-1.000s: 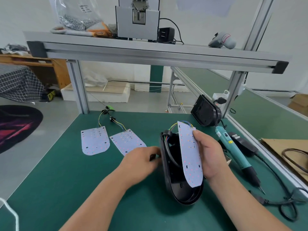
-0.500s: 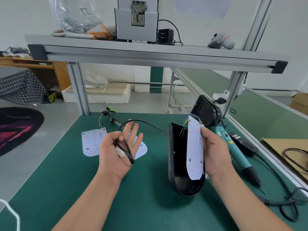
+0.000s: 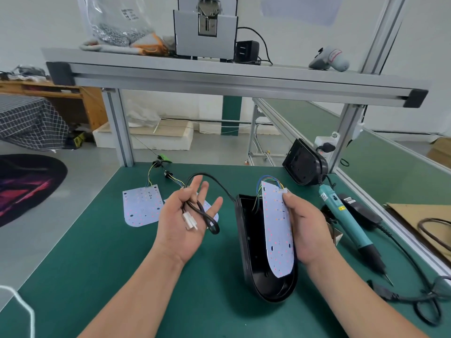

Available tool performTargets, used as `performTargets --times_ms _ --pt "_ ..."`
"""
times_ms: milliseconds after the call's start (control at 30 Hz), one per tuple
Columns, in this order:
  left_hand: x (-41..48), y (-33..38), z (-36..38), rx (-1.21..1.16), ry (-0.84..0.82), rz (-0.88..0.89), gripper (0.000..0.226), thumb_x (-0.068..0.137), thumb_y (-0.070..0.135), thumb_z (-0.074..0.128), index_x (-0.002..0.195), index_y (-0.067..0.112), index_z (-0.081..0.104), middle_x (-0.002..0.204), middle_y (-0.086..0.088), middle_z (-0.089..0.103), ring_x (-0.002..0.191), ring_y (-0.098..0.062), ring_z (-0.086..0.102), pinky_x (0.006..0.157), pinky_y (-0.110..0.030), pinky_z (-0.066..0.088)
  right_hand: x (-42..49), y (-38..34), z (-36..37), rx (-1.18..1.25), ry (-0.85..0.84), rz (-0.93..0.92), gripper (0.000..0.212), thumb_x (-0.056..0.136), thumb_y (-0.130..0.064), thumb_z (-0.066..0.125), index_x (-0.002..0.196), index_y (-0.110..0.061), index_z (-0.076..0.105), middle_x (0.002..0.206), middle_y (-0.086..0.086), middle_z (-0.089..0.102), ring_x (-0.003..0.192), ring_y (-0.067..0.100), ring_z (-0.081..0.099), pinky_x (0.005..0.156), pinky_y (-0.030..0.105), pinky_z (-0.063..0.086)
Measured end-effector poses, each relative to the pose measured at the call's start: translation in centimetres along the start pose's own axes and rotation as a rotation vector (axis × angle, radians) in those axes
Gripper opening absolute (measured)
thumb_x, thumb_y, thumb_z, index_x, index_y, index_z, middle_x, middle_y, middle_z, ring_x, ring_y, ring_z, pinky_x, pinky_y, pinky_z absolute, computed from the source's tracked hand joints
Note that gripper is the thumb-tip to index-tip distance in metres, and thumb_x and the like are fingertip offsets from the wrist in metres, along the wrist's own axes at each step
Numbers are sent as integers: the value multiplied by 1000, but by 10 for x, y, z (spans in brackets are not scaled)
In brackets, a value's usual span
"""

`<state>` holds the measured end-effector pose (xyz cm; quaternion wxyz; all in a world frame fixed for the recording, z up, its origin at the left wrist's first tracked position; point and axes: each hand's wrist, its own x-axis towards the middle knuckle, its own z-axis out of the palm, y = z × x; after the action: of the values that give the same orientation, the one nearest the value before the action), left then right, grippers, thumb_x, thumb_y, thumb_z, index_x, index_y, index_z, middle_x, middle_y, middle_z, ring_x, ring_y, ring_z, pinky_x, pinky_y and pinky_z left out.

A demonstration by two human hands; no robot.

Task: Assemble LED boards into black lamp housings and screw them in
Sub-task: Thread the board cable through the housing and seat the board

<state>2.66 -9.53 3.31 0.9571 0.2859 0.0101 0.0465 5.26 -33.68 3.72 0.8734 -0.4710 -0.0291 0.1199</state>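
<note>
Bright, even daylight; wide-angle edge distortion

the housing [image 3: 246, 240] looks like glossy black plastic, and the board [image 3: 278, 230] in it is a thin, matt white sheet. the mat [image 3: 97, 252] is matt green and smooth; the frame [image 3: 219, 81] above is brushed grey metal. the cable [image 3: 207, 218] has a smooth black jacket, its plug [image 3: 189, 221] white plastic, and the screwdriver [image 3: 346, 220] has a teal plastic body.

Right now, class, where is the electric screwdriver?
In the head view, the teal electric screwdriver lies on the green mat at the right, just beyond the right hand, tip toward the viewer.
</note>
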Motion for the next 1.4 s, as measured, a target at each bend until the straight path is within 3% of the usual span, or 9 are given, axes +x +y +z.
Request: performTargets --times_ms 267,433,600,700,900,1033,1100,1200,1400 --pt "-4 -13 8 458 -210 29 14 90 16 54 103 11 50 137 -8 72 137 -16 61 78 -33 61 -5 11 8 -65 -33 9 18 93 -26 62 91 -12 74 87 10 73 73 26 70 68 35 58" --pt "-7 -23 11 782 -166 41 13 96 14 58 107 20 64 95 6 69 72 -11 58 56 -19 45 -5 18 15 -60 -29 25 31 89 -30 66 109 -5 70 95 15 70 81 30 66 74 39 54" --pt "-8 -21 7 1071 -228 -41 25 92 20 54 104 30 74 76 8 60 66 -11 50 55 -21 39 -6 2 12 69 54 -1 26 95 -29 58 104 -10 74 103 15 67 93 32 66 87 40 55" --pt "-14 -23 7 1089 -354 -136 13 89 27 59 91 28 72 67 8 44 56 -11 36 48 -22 28 -4 -1 11 70 121 -3 30 98 -28 57 122 -10 58 115 20 55 108 36 52 98 49 42" --pt "-11 -22 3 1192 -312 -184 9 76 28 59 75 36 64 69 3 52 58 -12 45 47 -21 34 -4 6 14 -41 90 -12 30 95 -30 59 80 -16 81 83 7 73 70 21 71 64 31 59" --pt "-10 -24 1 1176 -288 -205 11 74 40 59 81 34 64 69 7 52 58 -10 44 48 -22 33 -2 0 16 -105 104 18 63 93 -41 61 134 8 62 126 30 63 109 37 61 107 54 50" --pt "-8 -26 -1 1150 -244 -195 13 79 37 56 82 33 67 69 7 52 57 -11 43 48 -24 29 -2 -4 14 -129 87 8 74 90 -45 62 136 12 56 115 25 69 97 31 67 88 45 60" --pt "-3 -25 -4 1069 -167 -169 20 89 31 52 78 31 69 69 1 52 57 -15 40 49 -27 24 -2 -15 8 -159 79 -37 54 87 -43 66 120 0 65 87 12 71 69 25 69 62 32 58" --pt "4 -24 -9 832 -65 -137 23 89 20 54 94 15 76 84 -9 71 72 -23 62 62 -30 49 0 -13 3 -664 96 -99 30 100 -9 54 111 -24 77 106 0 76 94 23 67 83 35 52"
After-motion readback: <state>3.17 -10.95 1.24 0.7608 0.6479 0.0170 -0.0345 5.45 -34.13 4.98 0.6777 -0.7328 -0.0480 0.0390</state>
